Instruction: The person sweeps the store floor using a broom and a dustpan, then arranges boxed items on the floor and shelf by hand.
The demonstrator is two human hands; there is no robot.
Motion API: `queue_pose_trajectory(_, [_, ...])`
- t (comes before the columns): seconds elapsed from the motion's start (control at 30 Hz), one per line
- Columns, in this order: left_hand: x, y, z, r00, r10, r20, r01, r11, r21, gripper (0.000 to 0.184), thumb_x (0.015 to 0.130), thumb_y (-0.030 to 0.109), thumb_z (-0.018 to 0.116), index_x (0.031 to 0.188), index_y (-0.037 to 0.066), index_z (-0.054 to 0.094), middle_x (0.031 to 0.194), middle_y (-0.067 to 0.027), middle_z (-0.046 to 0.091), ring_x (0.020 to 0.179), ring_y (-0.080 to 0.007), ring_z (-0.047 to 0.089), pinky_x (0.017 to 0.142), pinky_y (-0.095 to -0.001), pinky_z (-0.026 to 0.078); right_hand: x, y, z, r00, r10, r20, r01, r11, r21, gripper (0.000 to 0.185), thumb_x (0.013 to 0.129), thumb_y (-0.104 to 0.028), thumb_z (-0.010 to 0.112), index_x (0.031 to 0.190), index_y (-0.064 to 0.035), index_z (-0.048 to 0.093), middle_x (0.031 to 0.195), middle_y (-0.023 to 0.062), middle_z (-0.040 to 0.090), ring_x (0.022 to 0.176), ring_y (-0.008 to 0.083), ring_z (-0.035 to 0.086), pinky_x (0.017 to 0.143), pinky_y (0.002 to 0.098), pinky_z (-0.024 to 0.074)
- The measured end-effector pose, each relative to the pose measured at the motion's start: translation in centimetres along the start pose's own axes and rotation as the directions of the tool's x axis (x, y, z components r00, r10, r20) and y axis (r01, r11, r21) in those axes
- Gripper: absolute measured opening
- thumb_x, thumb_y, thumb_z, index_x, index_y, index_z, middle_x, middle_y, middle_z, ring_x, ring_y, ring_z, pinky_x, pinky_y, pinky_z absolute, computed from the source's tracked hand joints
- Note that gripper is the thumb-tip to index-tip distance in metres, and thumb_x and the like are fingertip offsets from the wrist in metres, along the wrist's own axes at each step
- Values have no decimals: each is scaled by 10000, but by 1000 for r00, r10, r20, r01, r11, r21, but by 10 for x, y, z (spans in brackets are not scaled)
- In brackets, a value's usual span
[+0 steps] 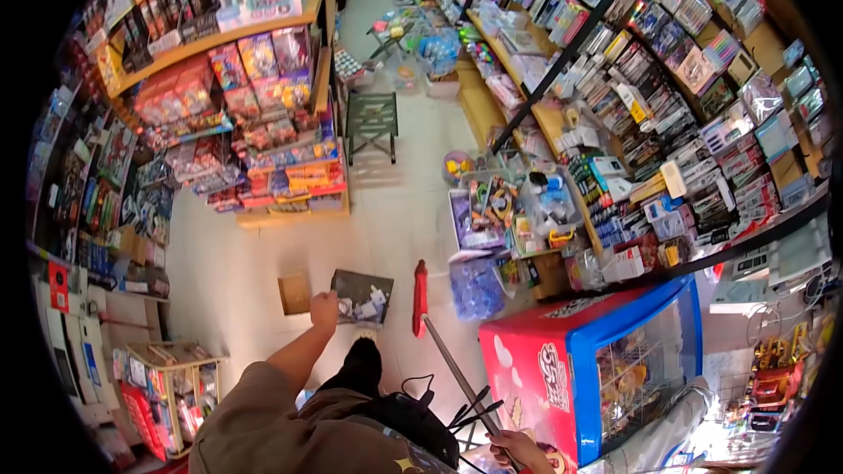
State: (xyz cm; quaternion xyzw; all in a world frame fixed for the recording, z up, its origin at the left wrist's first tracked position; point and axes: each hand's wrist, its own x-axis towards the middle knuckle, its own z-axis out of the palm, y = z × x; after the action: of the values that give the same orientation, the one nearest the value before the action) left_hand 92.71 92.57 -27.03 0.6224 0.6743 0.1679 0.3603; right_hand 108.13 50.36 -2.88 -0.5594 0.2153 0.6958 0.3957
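Note:
My left hand (324,309) is closed on the near left edge of a dark dustpan (369,284), which holds crumpled white and bluish litter (367,305). At the lower right, my right hand (518,449) is wrapped round the grey pole of a broom. The red broom head (421,298) rests on the floor, a little right of the dustpan and apart from it. Just left of the dustpan lies an open cardboard box (294,293).
A red and blue freezer (536,369) stands at the right. Packed shelves line both sides. A folding stool (372,117) stands in the aisle. Plastic bins (549,202) and a blue bag (476,288) sit along the right shelf. A small rack (176,386) is lower left.

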Motion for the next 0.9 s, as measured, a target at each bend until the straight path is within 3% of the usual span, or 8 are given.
queue_pose_trajectory(0.03, [6, 0, 0, 1000, 22, 12, -22, 1000, -10, 343, 714, 287, 482, 636, -36, 567, 616, -232, 539, 613, -374, 538, 573, -432, 399, -10, -23, 20, 998, -25, -54, 23, 999, -43, 233, 828, -142, 516, 1010, -15, 445, 618, 42, 420, 434, 117, 379, 375, 244, 283])
queue_pose_trajectory(0.13, [15, 9, -11, 988, 91, 121, -82, 993, -80, 323, 718, 254, 505, 618, -50, 548, 575, -224, 522, 540, -332, 521, 543, -418, 390, -2, -61, 34, 993, -113, 21, 113, 993, 17, 282, 822, -112, 510, 1064, 16, 442, 628, 56, 439, 423, 118, 386, 371, 239, 298])
queue_pose_trajectory(0.27, [35, 54, -22, 969, 99, 226, -52, 977, -207, 297, 718, 227, 521, 593, -42, 527, 500, -155, 486, 479, -205, 464, 493, -371, 361, 11, -114, 65, 967, -252, 30, 253, 967, -22, 313, 826, -103, 481, 1086, 52, 402, 612, 63, 441, 390, 125, 393, 359, 237, 315])
queue_pose_trajectory(0.3, [38, 73, -27, 955, 86, 285, -9, 965, -264, 271, 725, 208, 519, 585, -24, 523, 499, -86, 477, 492, -147, 441, 475, -333, 344, 19, -126, 68, 958, -285, 38, 286, 958, -9, 315, 826, -101, 479, 1091, 49, 400, 606, 63, 442, 384, 126, 394, 352, 238, 313])
queue_pose_trajectory(0.53, [92, 167, -18, 858, 13, 513, 262, 849, -459, 182, 751, 182, 521, 644, 35, 503, 511, 16, 404, 418, -100, 359, 396, -264, 282, 61, -233, 77, 918, -394, 50, 390, 918, 72, 300, 816, -116, 496, 1070, 23, 418, 587, 62, 450, 368, 122, 403, 332, 238, 312])
queue_pose_trajectory(0.6, [102, 205, -21, 778, -1, 628, 407, 763, -503, 172, 767, 175, 518, 639, 69, 476, 498, 32, 365, 391, -77, 329, 363, -232, 253, 79, -265, 69, 913, -405, 39, 403, 914, 52, 286, 801, -120, 520, 1041, 13, 439, 580, 52, 452, 360, 122, 412, 326, 242, 320])
queue_pose_trajectory(0.83, [151, 323, -1, 756, 82, 650, 391, 738, -549, 190, 788, 149, 509, 621, 108, 428, 496, 49, 339, 371, -44, 281, 334, -196, 206, 134, -414, 54, 877, -480, -28, 463, 859, -217, 128, 778, -135, 547, 758, -31, 474, 553, 44, 475, 361, 123, 439, 315, 245, 341])
queue_pose_trajectory(0.9, [168, 344, 6, 743, 104, 661, 395, 729, -559, 200, 792, 152, 514, 621, 110, 419, 496, 48, 339, 371, -41, 274, 332, -195, 195, 150, -454, 56, 899, -438, 21, 438, 892, -112, 141, 778, -152, 551, 738, -38, 477, 554, 39, 476, 361, 120, 438, 317, 244, 344])
